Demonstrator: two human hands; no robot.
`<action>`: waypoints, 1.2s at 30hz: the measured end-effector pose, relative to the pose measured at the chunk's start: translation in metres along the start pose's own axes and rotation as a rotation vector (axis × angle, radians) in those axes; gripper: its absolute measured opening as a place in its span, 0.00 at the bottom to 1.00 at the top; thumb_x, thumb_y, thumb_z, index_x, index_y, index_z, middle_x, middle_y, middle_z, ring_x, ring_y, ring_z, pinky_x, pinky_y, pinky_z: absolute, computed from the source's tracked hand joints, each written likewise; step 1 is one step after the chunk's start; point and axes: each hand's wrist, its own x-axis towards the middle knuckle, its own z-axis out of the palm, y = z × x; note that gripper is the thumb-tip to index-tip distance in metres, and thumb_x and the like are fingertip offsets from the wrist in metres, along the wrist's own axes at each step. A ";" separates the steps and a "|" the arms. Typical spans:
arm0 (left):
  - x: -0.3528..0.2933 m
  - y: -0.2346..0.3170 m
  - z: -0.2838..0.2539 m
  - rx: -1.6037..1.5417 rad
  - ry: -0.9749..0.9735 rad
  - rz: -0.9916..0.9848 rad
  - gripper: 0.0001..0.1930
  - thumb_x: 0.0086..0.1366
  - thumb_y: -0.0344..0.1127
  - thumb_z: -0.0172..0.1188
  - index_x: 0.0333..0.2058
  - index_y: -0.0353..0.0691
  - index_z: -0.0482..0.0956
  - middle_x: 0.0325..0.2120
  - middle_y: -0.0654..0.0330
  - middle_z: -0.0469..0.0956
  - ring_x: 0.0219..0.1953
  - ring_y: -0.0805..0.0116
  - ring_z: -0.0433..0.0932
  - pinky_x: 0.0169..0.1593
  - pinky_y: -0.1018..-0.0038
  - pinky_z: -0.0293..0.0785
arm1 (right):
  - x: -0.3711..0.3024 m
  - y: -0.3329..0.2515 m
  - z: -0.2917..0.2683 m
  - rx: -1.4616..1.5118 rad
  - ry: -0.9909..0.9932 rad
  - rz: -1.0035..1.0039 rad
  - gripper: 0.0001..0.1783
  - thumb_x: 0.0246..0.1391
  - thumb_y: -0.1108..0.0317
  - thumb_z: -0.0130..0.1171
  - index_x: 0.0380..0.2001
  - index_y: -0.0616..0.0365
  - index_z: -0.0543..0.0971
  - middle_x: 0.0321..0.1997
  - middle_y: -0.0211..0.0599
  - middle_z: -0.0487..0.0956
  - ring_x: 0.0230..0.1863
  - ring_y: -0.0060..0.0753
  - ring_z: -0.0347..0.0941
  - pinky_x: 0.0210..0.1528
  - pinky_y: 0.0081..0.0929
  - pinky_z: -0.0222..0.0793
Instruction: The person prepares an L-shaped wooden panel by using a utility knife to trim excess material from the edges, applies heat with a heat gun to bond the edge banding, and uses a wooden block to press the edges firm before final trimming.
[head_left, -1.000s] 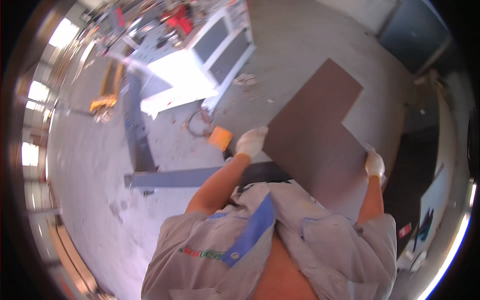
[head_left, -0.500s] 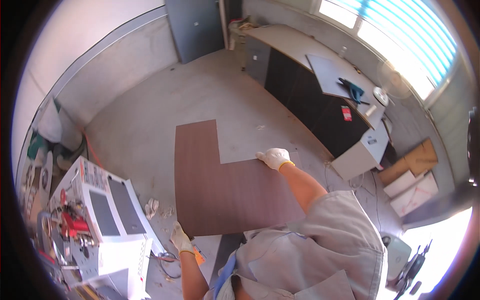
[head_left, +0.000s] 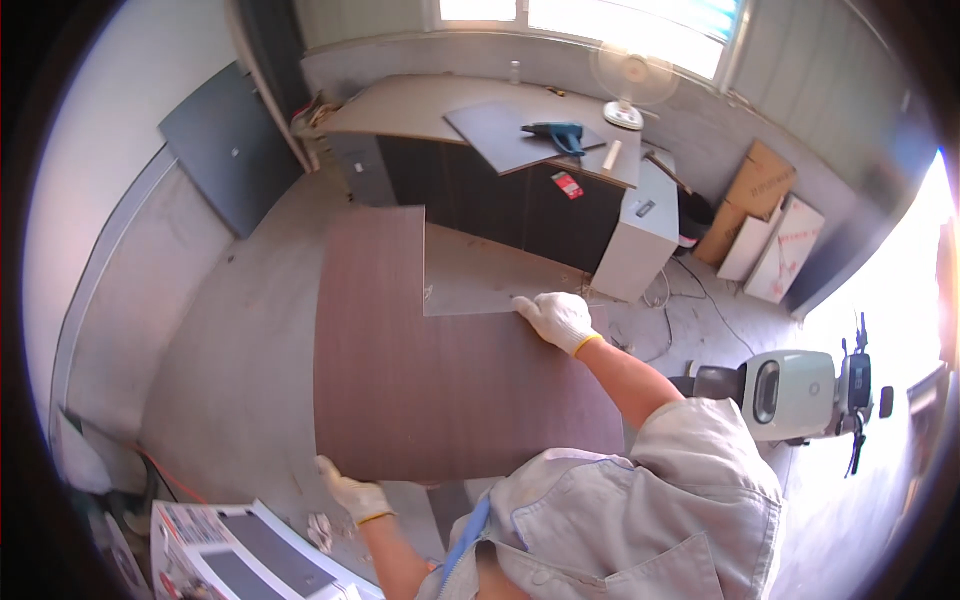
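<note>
A large L-shaped brown wood-grain board [head_left: 440, 390] is held up in front of my body. My right hand [head_left: 560, 320], in a white glove with a yellow cuff, grips its upper edge to the right of the cut-out corner. At the lower left corner, my left hand [head_left: 352, 494], gloved alike, is closed on the board's edge. The fingers of both hands are partly hidden by the board. Its near edge reaches my grey work shirt [head_left: 620, 510].
Ahead stands a workbench [head_left: 400, 105] with dark doors, carrying a loose grey panel [head_left: 480, 135], a blue heat gun [head_left: 560, 135] and a fan [head_left: 625, 105]. Cardboard [head_left: 745, 200] leans by the wall. A scooter [head_left: 800, 395] stands right; a white machine [head_left: 250, 560] is at lower left.
My view has swung to the right, bringing the workbench ahead and the scooter into fuller view. Both hands still hold the board, which has turned along with me.
</note>
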 end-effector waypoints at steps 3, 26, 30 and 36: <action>-0.014 -0.090 0.090 -0.102 -0.265 -0.207 0.39 0.83 0.65 0.64 0.79 0.43 0.75 0.77 0.56 0.78 0.76 0.49 0.76 0.80 0.43 0.72 | 0.028 0.082 -0.030 -0.133 0.155 -0.135 0.24 0.82 0.45 0.52 0.55 0.42 0.93 0.44 0.45 0.94 0.48 0.58 0.92 0.52 0.53 0.85; 0.293 -0.422 0.529 0.022 -0.282 -0.569 0.43 0.79 0.71 0.67 0.78 0.46 0.76 0.76 0.55 0.80 0.75 0.43 0.78 0.77 0.37 0.75 | 0.418 0.338 -0.191 -0.148 0.070 0.295 0.40 0.71 0.26 0.59 0.34 0.54 0.95 0.37 0.52 0.92 0.45 0.60 0.91 0.53 0.53 0.83; 0.451 -0.401 0.608 0.162 -0.198 -0.516 0.38 0.80 0.68 0.67 0.74 0.46 0.80 0.70 0.55 0.85 0.71 0.43 0.83 0.75 0.38 0.78 | 0.575 0.261 -0.153 -0.038 -0.011 0.250 0.44 0.66 0.21 0.62 0.36 0.57 0.95 0.37 0.52 0.93 0.46 0.59 0.92 0.53 0.52 0.83; 0.603 -0.386 0.752 0.152 -0.175 -0.461 0.33 0.78 0.56 0.75 0.73 0.44 0.80 0.68 0.54 0.86 0.69 0.45 0.85 0.72 0.40 0.81 | 0.848 0.138 -0.072 0.022 0.030 0.200 0.44 0.67 0.24 0.64 0.34 0.63 0.93 0.35 0.58 0.90 0.44 0.64 0.90 0.53 0.53 0.83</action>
